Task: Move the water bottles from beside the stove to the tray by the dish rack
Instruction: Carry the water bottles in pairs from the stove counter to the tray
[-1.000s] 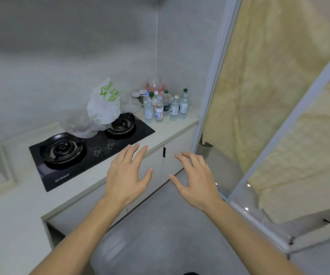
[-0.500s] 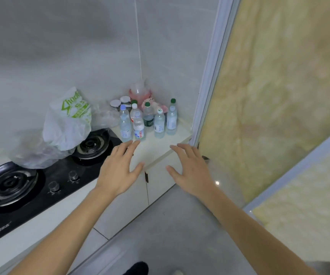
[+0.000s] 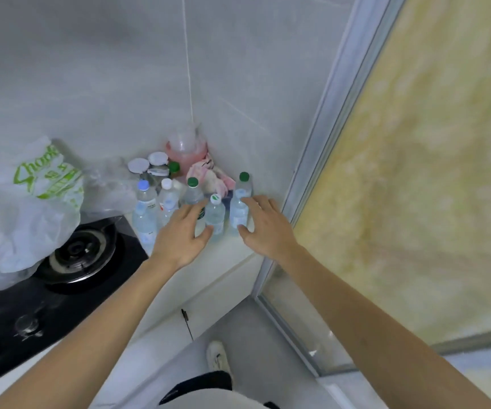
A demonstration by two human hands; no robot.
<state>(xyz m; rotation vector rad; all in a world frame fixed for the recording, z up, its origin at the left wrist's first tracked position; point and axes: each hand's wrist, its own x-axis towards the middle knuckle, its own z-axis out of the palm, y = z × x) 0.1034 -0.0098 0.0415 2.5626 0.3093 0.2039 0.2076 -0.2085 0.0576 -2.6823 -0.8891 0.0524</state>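
5 small clear water bottles stand upright in a cluster at the middle of the frame, on the white table in the wall corner, just right of the black gas stove. From left to right: a blue-capped bottle, a white-capped bottle, a green-capped bottle, a bottle with a white cap bearing a green mark, and a second green-capped bottle nearest the right wall.

The left hand reaches in with its fingers spread and nearly straight, thumb tip at the base of the marked-cap bottle, index finger along that bottle's left side; it grips nothing. The right hand is likewise spread and relaxed, its fingertips against the right-hand green-capped bottle, thumb beside its base, not closed round it.

Behind the bottles sit 2 white-lidded jars, a pink-filled plastic jug and a pink-and-white cloth. A white plastic bag with green print rests over the stove at the left of the frame. A white shoe shows on the floor at the lower middle.
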